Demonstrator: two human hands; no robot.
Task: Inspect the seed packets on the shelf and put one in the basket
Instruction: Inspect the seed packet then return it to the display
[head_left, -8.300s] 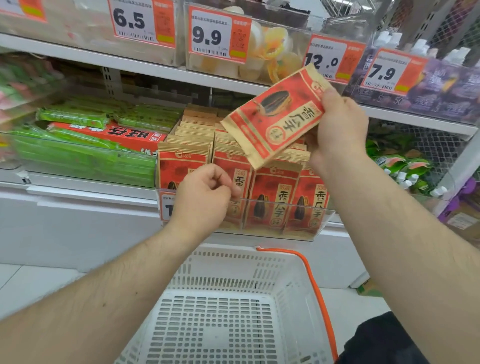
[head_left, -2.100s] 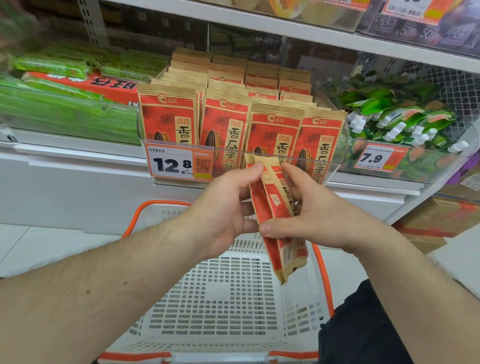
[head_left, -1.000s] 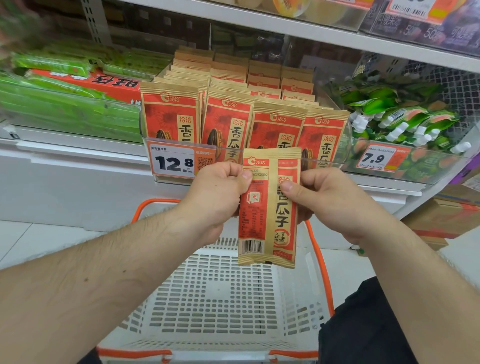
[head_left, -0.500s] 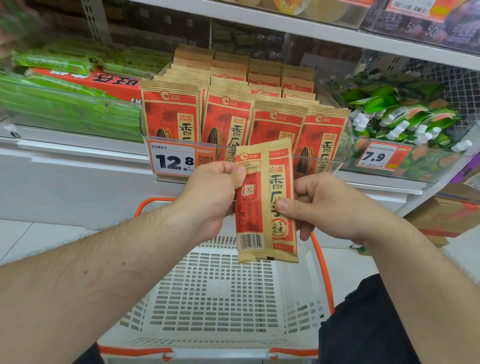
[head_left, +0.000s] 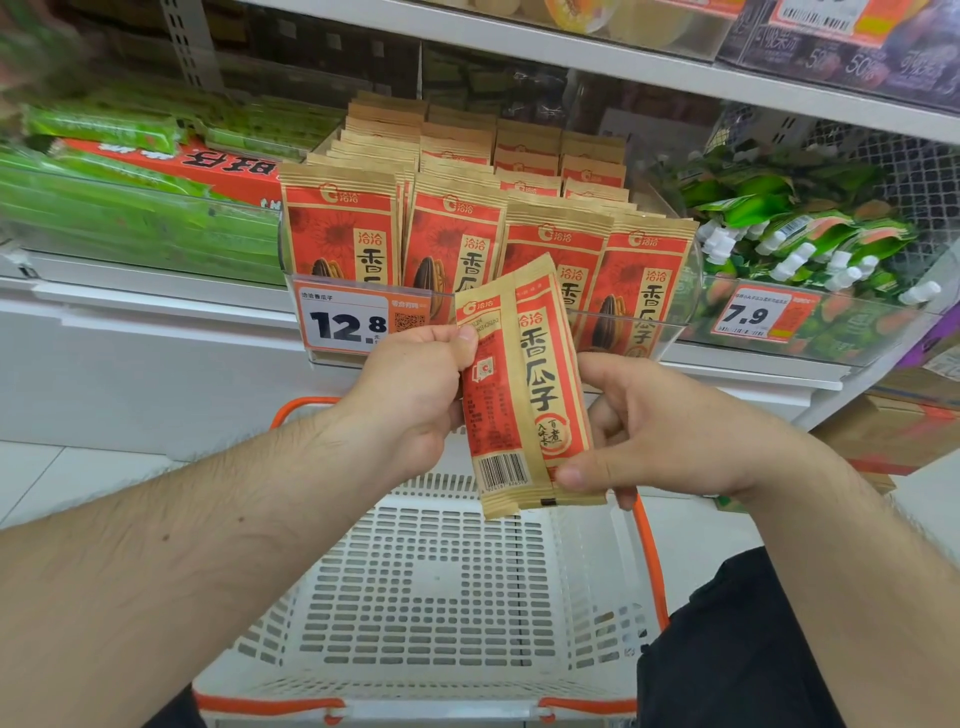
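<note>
I hold one red and tan seed packet (head_left: 524, 384) upright in front of me, its back with the barcode facing me. My left hand (head_left: 415, 395) pinches its upper left edge. My right hand (head_left: 660, 426) grips its lower right corner, thumb on the front. Behind it, rows of the same seed packets (head_left: 452, 228) stand in a clear shelf bin (head_left: 670, 322) with a 12.8 price tag (head_left: 345, 325). Below my hands sits the white plastic basket (head_left: 447, 587) with an orange handle (head_left: 649, 561); nothing lies in it.
Green wrapped snacks (head_left: 130, 208) and a red box fill the bin at the left. Green pouches with white caps (head_left: 795, 244) lie in the bin at the right, tagged 7.9. A white shelf (head_left: 623, 62) runs overhead. Cardboard boxes (head_left: 893, 431) stand on the floor at the right.
The packet has tilted a little, its top leaning left. My right hand has slid down from the packet's middle to its lower right corner. My left hand keeps its hold.
</note>
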